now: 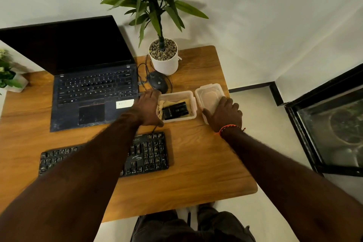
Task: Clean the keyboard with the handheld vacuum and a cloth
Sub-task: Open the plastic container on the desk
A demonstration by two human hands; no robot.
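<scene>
On the wooden desk (196, 163), just right of the open laptop (94, 92), a clear plastic container (193, 104) is sitting uncovered, with the black handheld vacuum (174, 111) lying inside it on a folded tan cloth (161, 109). The left hand (148, 109) is resting against the container's left wall, fingers lying fairly straight along it and thumb near the front corner, probably steadying the box so it is not sliding. The right hand (224, 114) is lying flat on the lid (209, 98), which is sitting on the desk just beside the container, apparently being parked clear of the opening. Neither hand is gripping a tool yet. The black keyboard (147, 153) to be cleaned is waiting nearer the person, partly hidden under the left forearm, with a wired mouse (157, 82) and potted plant (164, 57) beyond.
</scene>
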